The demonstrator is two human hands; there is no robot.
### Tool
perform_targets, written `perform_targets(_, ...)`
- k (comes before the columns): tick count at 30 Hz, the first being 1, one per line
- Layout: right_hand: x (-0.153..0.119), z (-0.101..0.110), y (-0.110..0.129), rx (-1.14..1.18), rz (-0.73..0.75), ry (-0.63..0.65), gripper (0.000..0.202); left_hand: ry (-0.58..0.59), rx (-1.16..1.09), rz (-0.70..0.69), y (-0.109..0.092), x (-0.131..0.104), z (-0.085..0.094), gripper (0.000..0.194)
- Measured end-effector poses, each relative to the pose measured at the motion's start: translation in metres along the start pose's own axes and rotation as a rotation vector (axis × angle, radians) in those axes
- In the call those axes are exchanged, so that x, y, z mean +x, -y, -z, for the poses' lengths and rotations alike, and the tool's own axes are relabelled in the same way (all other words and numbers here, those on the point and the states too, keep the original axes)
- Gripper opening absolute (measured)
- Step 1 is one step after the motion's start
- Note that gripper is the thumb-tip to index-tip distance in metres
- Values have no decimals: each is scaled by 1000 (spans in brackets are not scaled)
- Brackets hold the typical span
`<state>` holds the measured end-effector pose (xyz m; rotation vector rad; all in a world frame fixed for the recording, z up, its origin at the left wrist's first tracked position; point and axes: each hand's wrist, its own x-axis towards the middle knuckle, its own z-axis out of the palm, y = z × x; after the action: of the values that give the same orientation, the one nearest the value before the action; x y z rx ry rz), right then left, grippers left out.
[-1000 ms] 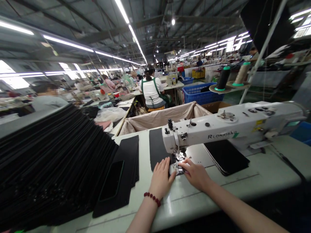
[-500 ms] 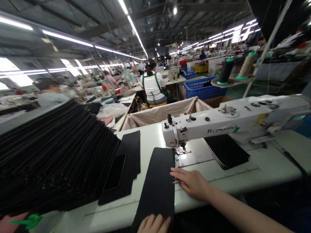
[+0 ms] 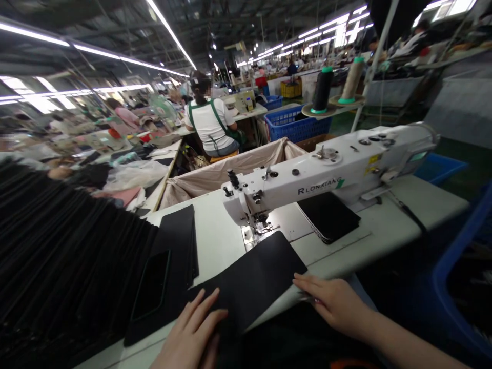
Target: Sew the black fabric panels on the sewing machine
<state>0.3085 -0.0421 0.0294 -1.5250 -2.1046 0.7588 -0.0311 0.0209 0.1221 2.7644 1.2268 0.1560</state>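
A flat black fabric panel [image 3: 253, 277] lies slantwise on the sewing table, its far edge just in front of the needle area of a white sewing machine [image 3: 284, 187]. My left hand [image 3: 196, 328] rests on the panel's near left part, fingers spread. At the panel's right corner, the fingertips of my right hand [image 3: 332, 302] touch or nearly touch its edge. Tucked in that hand is a small pointed metal tool [image 3: 303, 296], mostly hidden by the fingers. Under the machine arm sits a small stack of black pieces [image 3: 328, 218].
To the left rises a large pile of black panels [image 3: 69, 256]. A phone [image 3: 151, 284] lies on more black panels beside it. Behind the table are a cloth-lined bin [image 3: 226, 166], a blue basket [image 3: 295, 123] and a seated co-worker [image 3: 211, 123]. Thread cones [image 3: 322, 89] stand behind the machine.
The panel has turned clockwise, its far end swinging right, away from the needle. My left hand has come further into view on it; my right hand has moved right. The camera view has shifted.
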Motion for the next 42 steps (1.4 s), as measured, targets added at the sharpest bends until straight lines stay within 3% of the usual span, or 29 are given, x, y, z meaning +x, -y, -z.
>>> perform_targets(4,-12,12,-10,187,-127,-210,36,60,-128,-66,-50,58,-46,65)
perform_targets(6,-17,17,-17,215,-224,-292,30,45,-206,-77,-75,80,-74,73)
perform_targets(9,-25,21,-26,210,-304,-309,27,-13,-282,-65,-103,100,-104,66)
perform_targets(12,-30,17,-30,183,-326,-267,26,-58,-313,-4,-118,107,-116,41)
perform_targets(14,-32,13,-29,168,-334,-231,25,-85,-325,37,-123,109,-119,22)
perform_targets(16,-32,10,-26,144,-342,-196,24,-105,-363,77,-125,112,-121,16)
perform_targets(23,-18,10,-15,-139,-311,-167,18,-151,-752,198,-117,113,-121,16)
perform_targets(28,-6,8,-7,-286,-242,-131,18,-157,-846,255,-114,111,-120,18)
perform_targets(38,7,6,-1,-409,-289,-109,25,-135,-829,236,-115,111,-118,18)
perform_targets(42,7,13,-12,-386,-346,-165,24,-26,-679,13,-101,91,-96,22)
